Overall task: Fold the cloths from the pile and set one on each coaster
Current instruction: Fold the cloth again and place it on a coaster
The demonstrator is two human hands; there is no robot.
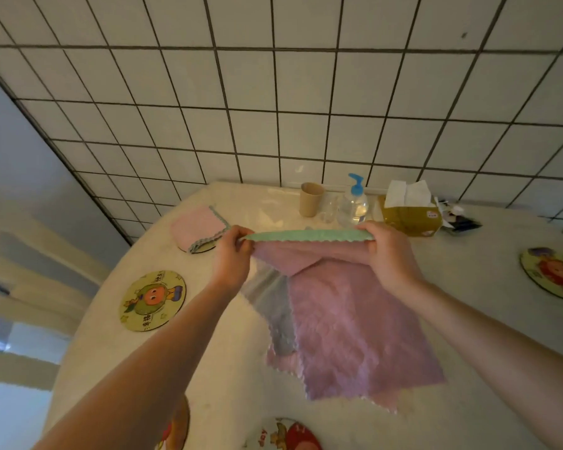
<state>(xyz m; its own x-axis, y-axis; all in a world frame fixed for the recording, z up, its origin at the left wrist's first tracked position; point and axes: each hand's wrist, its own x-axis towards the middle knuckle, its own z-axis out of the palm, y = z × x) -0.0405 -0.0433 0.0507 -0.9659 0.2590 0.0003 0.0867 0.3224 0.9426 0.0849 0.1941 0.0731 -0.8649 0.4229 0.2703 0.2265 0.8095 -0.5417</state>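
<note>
Hands pinch opposite ends of the green-and-pink scalloped cloth (309, 237), left grip (231, 254) and right grip (389, 250) stretching its edge taut above the pink-and-grey cloth pile (351, 326) on the pale round tabletop (228, 368); the bare cartoon-printed round coaster (152, 301) lies leftward

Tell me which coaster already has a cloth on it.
The far-left coaster, under the folded pink cloth. The orange-character coaster, right-edge coaster and the near-edge ones are bare.
</note>
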